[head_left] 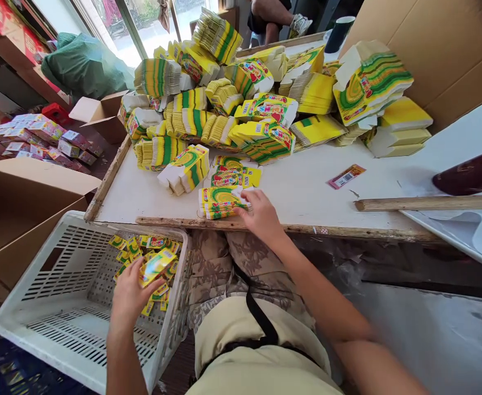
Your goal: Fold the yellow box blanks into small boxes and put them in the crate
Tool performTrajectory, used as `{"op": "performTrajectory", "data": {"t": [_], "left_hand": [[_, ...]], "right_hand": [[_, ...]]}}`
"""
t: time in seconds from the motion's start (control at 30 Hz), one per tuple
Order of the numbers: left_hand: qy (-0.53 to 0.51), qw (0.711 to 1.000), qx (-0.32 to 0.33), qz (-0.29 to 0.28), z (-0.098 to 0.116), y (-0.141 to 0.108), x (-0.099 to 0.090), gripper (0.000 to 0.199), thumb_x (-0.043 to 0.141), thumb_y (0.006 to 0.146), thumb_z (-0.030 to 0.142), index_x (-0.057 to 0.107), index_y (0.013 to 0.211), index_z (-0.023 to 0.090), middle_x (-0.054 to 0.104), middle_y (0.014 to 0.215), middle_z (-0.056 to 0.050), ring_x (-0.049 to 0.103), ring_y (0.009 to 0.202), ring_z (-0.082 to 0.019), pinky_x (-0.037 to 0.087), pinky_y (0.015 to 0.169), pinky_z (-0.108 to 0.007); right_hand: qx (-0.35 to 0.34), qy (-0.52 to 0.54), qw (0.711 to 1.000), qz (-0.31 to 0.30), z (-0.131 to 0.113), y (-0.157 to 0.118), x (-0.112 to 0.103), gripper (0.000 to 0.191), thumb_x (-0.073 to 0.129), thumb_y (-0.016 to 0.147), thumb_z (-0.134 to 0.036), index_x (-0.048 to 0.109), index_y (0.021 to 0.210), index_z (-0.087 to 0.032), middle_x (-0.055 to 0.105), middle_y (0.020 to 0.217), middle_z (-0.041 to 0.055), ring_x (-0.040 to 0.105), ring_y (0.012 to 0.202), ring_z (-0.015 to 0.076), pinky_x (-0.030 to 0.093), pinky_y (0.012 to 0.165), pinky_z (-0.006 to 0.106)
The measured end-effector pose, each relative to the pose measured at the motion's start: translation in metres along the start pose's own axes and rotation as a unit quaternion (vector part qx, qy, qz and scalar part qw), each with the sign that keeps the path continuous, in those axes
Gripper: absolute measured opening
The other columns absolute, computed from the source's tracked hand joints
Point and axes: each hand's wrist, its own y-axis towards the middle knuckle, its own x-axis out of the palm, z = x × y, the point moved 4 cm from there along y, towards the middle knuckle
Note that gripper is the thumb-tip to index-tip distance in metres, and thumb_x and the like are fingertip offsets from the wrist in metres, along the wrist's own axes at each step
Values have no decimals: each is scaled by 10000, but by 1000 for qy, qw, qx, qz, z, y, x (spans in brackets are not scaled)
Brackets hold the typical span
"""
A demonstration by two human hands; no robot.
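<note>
L hand (130,286) has a yellow box (157,266) pinched btwn thumb & fingers, over the white crate (8,325). R hand (261,216) is clamped on the right end of a carton stack (219,202), which sits just left of it nr the edge of the table (306,192).

The carton (157,267) looks glossy card, the crate (96,304) smooth plastic, the table edging (372,233) rough wood

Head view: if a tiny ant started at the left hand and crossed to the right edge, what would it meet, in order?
Left hand → front stack of yellow cartons → right hand → small pink packet → dark red container.
</note>
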Motion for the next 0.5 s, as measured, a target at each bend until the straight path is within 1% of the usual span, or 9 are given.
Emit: {"op": "performTrajectory", "data": {"t": [0.03, 0.07, 0.1, 0.13, 0.17, 0.23, 0.3, 0.4, 0.5], "left_hand": [[34, 999, -40, 9, -19, -3, -3, 781, 692, 665, 616, 565, 1255, 121, 595, 1304, -236, 539, 1225, -431, 427, 1008, -571], [44, 997, -62, 6, -32, -7, -4, 803, 671, 674, 619, 553, 1275, 100, 585, 1320, -256, 530, 1240, -442, 421, 1013, -582], [37, 997, -75, 2, -38, -9, -2, 803, 652, 693, 618, 541, 1295, 99, 584, 1330, -258, 531, 1248, -437, 423, 1014, -580], [10, 997, -78, -7, -38, -11, 2, 775, 632, 722, 611, 534, 1311, 117, 597, 1326, -242, 550, 1240, -415, 439, 1007, -563], [-34, 997, -72, -18, -31, -12, 8, 732, 619, 751, 600, 533, 1320, 146, 618, 1315, -216, 577, 1223, -384, 457, 999, -538], [-141, 988, -49, -35, -2, -10, 22, 651, 622, 784, 576, 549, 1311, 201, 665, 1268, -165, 630, 1170, -329, 490, 977, -493], [-234, 971, -18, -47, 37, -5, 34, 606, 653, 784, 555, 583, 1278, 212, 710, 1186, -141, 676, 1094, -301, 512, 955, -471], [-305, 949, 50, -66, 97, 5, 42, 510, 691, 793, 488, 629, 1225, 225, 732, 1138, -123, 690, 1059, -275, 530, 931, -446], [-343, 928, 113, -93, 139, 11, 45, 439, 708, 802, 428, 652, 1201, 252, 742, 1116, -99, 697, 1034, -260, 559, 870, -410]], "right_hand": [[14, -44, 999, 4, 9, 8, 1, 308, 637, 888, -302, 647, 1163, -163, 629, 1070, 157, 579, 1019, 324, 477, 891, 461], [25, -81, 996, -4, 15, 14, 4, 254, 638, 889, -299, 673, 1101, -164, 636, 1048, 158, 571, 1007, 329, 467, 875, 459], [32, -110, 993, -18, 20, 18, 7, 210, 644, 887, -301, 689, 1044, -168, 643, 1030, 155, 563, 1004, 333, 456, 863, 455], [38, -130, 990, -31, 23, 21, 10, 176, 650, 887, -304, 697, 993, -172, 651, 1015, 150, 558, 1002, 331, 448, 853, 447], [42, -143, 988, -42, 24, 22, 13, 152, 651, 889, -305, 696, 956, -176, 657, 1004, 142, 555, 1001, 326, 440, 846, 437], [44, -159, 985, -49, 22, 22, 16, 132, 645, 899, -303, 684, 923, -179, 664, 994, 129, 554, 1003, 313, 423, 847, 422], [43, -170, 983, -49, 17, 21, 17, 126, 641, 905, -296, 672, 939, -179, 664, 1012, 127, 551, 1008, 308, 406, 850, 417], [42, -184, 980, -57, 12, 21, 17, 173, 650, 899, -292, 658, 1023, -172, 647, 1087, 149, 536, 1023, 316, 392, 839, 413], [44, -191, 979, -65, 10, 24, 17, 177, 669, 884, -281, 659, 1015, -162, 648, 1079, 155, 532, 1018, 320, 385, 830, 407]]}}
